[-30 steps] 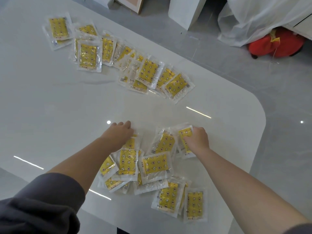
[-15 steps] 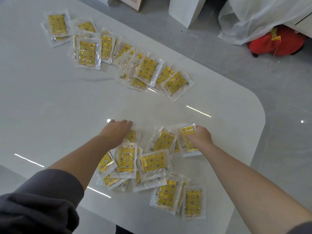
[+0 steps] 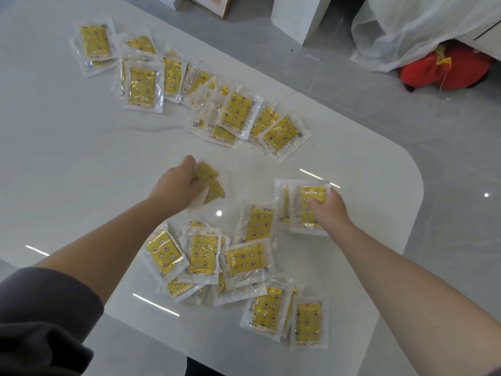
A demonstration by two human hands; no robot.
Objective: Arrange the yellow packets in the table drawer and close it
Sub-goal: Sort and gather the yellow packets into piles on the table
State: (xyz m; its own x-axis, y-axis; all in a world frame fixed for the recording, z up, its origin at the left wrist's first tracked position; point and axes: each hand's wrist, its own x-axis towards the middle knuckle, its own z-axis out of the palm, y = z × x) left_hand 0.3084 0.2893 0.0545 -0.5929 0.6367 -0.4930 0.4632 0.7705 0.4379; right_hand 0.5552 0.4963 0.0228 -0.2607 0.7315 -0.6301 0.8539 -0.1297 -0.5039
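Observation:
Several yellow packets in clear wrappers lie on the white table (image 3: 67,164). A near heap (image 3: 217,256) spreads in front of me, and a far row (image 3: 189,85) runs from the upper left toward the middle. My left hand (image 3: 176,183) is raised over the table, closed on a blurred yellow packet (image 3: 210,180). My right hand (image 3: 325,204) grips one or two yellow packets (image 3: 303,210) at the right end of the near heap. No drawer shows in this view.
The table's rounded corner (image 3: 412,185) lies at the right, with grey floor beyond. A red soft object (image 3: 444,69) sits under white sheeting (image 3: 423,28) at the upper right. White furniture (image 3: 301,14) stands at the top.
My left hand has lifted a packet off the near heap and moved it away from me. My right hand has closed on packets and drawn them to the right.

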